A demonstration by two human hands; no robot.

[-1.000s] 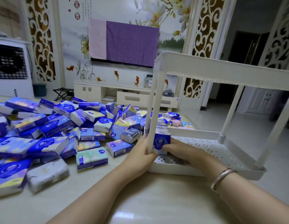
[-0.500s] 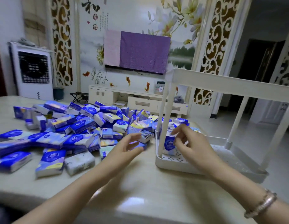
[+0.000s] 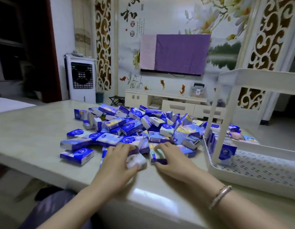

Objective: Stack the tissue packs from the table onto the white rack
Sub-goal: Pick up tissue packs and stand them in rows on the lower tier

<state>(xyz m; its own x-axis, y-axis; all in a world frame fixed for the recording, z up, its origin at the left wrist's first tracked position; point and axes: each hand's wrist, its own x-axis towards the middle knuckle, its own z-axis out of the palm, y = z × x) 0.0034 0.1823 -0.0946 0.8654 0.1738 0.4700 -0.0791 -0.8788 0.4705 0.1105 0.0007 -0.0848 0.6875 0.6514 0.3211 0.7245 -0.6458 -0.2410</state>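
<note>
A heap of several blue and white tissue packs covers the middle of the pale table. My left hand grips a whitish pack at the heap's near edge, fingers over its top and thumb under it. My right hand grips a blue and green pack beside it. The white rack stands at the right, with a few blue packs upright in the left corner of its lower perforated shelf.
The rack's top shelf and thin posts rise over the lower tray. The table's near rounded edge is below my wrists. A TV cabinet, covered screen and air cooler stand beyond the table.
Both hands left the rack corner and moved left to the heap's near edge, each closing on a pack. The view swung left and up.
</note>
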